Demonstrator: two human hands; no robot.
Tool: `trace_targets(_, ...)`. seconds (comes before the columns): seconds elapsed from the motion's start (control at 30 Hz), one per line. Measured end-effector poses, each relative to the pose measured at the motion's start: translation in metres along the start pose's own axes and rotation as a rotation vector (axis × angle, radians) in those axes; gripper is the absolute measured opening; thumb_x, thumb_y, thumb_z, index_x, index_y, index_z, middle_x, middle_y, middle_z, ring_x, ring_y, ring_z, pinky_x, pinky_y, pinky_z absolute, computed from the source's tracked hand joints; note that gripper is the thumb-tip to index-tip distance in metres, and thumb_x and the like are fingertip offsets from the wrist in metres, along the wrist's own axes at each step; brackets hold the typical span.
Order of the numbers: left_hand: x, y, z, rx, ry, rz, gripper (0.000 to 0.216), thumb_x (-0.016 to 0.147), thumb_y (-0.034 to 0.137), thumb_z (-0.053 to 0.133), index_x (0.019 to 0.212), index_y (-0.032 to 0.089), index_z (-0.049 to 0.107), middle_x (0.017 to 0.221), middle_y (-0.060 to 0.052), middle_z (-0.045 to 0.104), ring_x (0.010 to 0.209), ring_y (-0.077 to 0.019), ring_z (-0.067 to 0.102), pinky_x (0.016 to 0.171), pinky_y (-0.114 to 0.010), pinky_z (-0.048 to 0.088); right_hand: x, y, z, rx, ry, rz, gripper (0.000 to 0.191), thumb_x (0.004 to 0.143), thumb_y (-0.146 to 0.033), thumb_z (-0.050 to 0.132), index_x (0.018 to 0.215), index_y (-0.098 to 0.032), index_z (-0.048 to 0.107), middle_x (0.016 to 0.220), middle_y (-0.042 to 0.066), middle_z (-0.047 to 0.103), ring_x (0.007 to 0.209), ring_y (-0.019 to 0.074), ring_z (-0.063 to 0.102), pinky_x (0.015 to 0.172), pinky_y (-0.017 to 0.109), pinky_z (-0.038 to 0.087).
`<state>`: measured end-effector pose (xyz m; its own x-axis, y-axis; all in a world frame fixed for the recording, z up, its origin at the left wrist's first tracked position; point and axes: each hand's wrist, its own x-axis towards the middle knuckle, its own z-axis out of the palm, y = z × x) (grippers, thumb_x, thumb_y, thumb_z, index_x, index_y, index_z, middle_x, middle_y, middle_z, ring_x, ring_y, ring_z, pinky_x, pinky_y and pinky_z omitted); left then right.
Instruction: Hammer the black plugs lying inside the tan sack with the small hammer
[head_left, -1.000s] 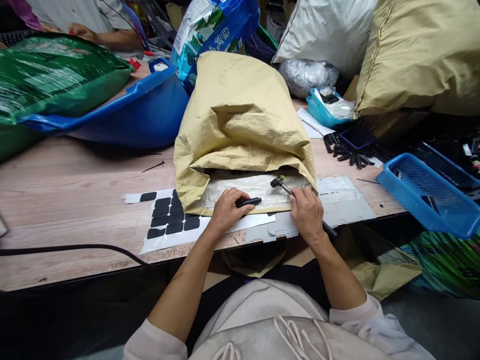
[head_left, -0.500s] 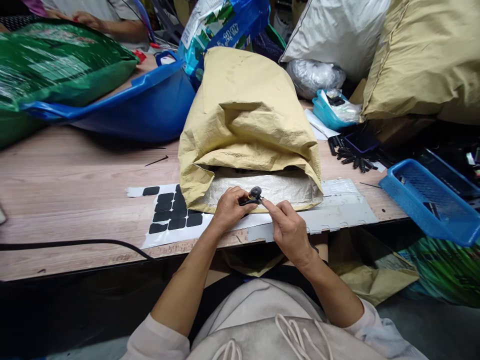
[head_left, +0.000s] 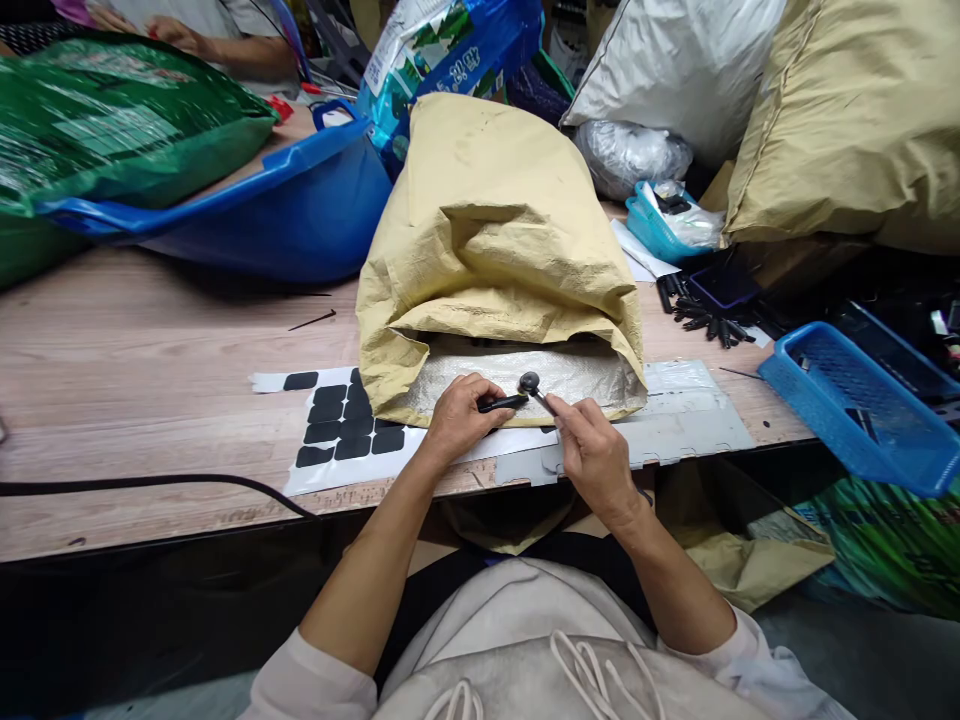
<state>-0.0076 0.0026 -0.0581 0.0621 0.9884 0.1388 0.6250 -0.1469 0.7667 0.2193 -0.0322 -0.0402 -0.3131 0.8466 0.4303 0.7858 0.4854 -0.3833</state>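
Observation:
My left hand (head_left: 456, 418) is closed round a small black stick-shaped part (head_left: 502, 403), held flat against the mouth of a tan woven sack (head_left: 491, 230). In my right hand (head_left: 592, 452) is a small hammer (head_left: 529, 383) with a black head, its thin shaft pinched by my fingers. The hammer head hovers just above the right tip of the black part. Both hands rest at the front edge of the wooden table (head_left: 150, 370), over a grey sheet (head_left: 675, 420).
A white sheet of black pads (head_left: 341, 430) lies left of my hands. A black cable (head_left: 150, 488) runs along the front edge. Blue baskets (head_left: 862, 400), loose black parts (head_left: 701, 310), big sacks and a blue tub (head_left: 247, 215) crowd the table. Another person's hand (head_left: 169, 35) shows far left.
My right hand brought the hammer in from the right onto the black part, and now the head has lifted slightly up and to the right. My left hand has kept still.

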Motion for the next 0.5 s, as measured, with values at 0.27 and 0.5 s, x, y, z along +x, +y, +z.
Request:
trace_targets(0.27,-0.002,0.003,0.003,0.11,0.026,0.037,0.019,0.079,0.027,0.081,0.091,0.021,0.068,0.09,-0.002,0.067,0.089,-0.0236,0.059,0.083,-0.037,0.047,0.022,0.042,0.0,-0.379,0.091,-0.01,0.032,0.104,-0.018,0.051,0.123,-0.022,0.076,0.091,0.006,0.065,0.082,0.0191,0.057,0.073,0.03,0.042)
trace_targets(0.5,-0.005,0.0,0.004,0.153,-0.02,0.066,0.014,0.091,0.034,0.071,0.101,0.023,0.073,0.09,-0.004,0.064,0.092,-0.0252,0.058,0.085,-0.039,0.045,0.018,0.053,0.013,-0.413,0.116,0.008,0.027,0.103,-0.024,0.055,0.12,-0.023,0.075,0.092,0.007,0.064,0.087,0.0224,0.052,0.077,0.033,0.039)
